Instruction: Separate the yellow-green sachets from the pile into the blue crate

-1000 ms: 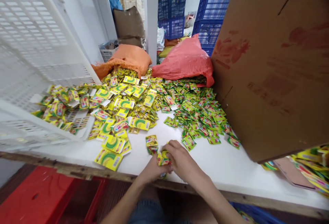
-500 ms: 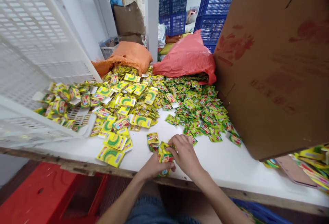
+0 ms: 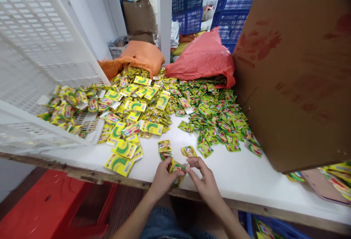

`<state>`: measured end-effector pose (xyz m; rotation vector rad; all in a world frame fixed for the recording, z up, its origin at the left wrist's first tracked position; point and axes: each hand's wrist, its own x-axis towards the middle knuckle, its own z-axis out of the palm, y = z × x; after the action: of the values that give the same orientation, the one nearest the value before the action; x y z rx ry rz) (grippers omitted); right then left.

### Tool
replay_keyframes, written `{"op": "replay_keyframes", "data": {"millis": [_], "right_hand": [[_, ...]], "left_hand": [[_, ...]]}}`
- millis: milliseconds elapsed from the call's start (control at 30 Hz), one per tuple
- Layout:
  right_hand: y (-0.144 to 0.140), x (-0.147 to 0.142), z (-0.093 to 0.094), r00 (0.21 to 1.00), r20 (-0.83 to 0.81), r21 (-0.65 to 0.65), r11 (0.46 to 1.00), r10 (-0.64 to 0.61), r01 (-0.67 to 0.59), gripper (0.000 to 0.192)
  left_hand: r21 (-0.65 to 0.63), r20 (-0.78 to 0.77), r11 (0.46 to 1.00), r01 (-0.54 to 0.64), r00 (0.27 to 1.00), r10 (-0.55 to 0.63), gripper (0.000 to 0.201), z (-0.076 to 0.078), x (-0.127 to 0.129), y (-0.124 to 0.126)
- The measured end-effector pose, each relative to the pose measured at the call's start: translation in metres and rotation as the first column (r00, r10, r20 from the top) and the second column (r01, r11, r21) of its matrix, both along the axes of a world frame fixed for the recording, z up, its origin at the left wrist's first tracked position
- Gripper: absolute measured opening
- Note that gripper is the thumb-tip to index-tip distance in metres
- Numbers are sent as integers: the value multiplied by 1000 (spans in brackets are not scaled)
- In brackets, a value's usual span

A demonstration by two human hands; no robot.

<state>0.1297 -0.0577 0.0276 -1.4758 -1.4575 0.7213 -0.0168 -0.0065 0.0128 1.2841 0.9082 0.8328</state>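
Note:
Near the table's front edge, my left hand grips a small yellow-green box with red print, thumb across its face. My right hand pinches its right end, where a thin pale edge shows; the fingers hide part of the box. Just beyond my hands lie a yellow sachet and, to the left, a small stack of sachets. Flat yellow boxes with a green curved print overlap at the left. Green sachets are heaped at the right.
A white plastic basket lies tipped at the left with filled packets at its mouth. An orange sack and a red sack spill sachets at the back. A large cardboard carton stands right. A red stool is below.
My right hand has moved from over the box's top to its right end. A yellow sachet now shows on the table beyond it. The whole view has shifted slightly.

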Motion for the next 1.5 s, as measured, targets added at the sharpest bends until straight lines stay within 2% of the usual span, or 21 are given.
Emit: {"op": "replay_keyframes", "data": {"millis": [100,200,267,333,400,467,600,767,967,1100,1233,1400,1500], "right_hand": [[-3,-10,-22,973,-188,31,989,-136,144,22],[-2,-17,-29,955,-236,41,980,-182,197,22],[1,-18,-26,970,-207,55,988,-131,145,20],[5,-17,-20,987,-157,74,996,-40,52,17],[10,-17,-14,994,-108,101,995,20,-9,18],[13,-18,-11,996,-83,130,992,16,-5,17],[14,-21,-11,990,-132,162,984,-47,68,21],[9,-22,-10,994,-90,185,982,57,-40,14],[9,-25,0,995,-99,143,990,-6,20,14],[11,-25,9,998,-40,53,997,-50,52,17],[12,-24,13,997,49,58,997,-60,57,19],[10,-24,9,999,-34,107,994,-7,11,19],[9,-25,8,994,-113,85,996,0,10,18]], "left_hand": [[0,72,1000,-6,997,6,36,1,-1,-3],[56,96,995,-77,993,71,48,4,-6,-7],[137,32,986,-100,995,96,40,6,-12,-7],[197,-55,979,-54,996,66,23,8,-19,-6],[228,-115,974,4,993,22,15,11,-25,-3],[271,-115,962,-6,993,38,13,13,-27,-1],[271,0,954,-130,991,135,21,14,-25,-2],[355,-55,932,-72,994,98,12,17,-28,-6],[305,-73,943,-133,984,163,14,22,-26,-6],[263,-118,951,-159,974,196,16,28,-21,-2],[262,-169,952,-158,964,207,16,31,-19,-1],[263,-20,951,-162,985,174,16,24,-22,-5],[223,27,963,-149,989,147,19,18,-26,-6]]}}
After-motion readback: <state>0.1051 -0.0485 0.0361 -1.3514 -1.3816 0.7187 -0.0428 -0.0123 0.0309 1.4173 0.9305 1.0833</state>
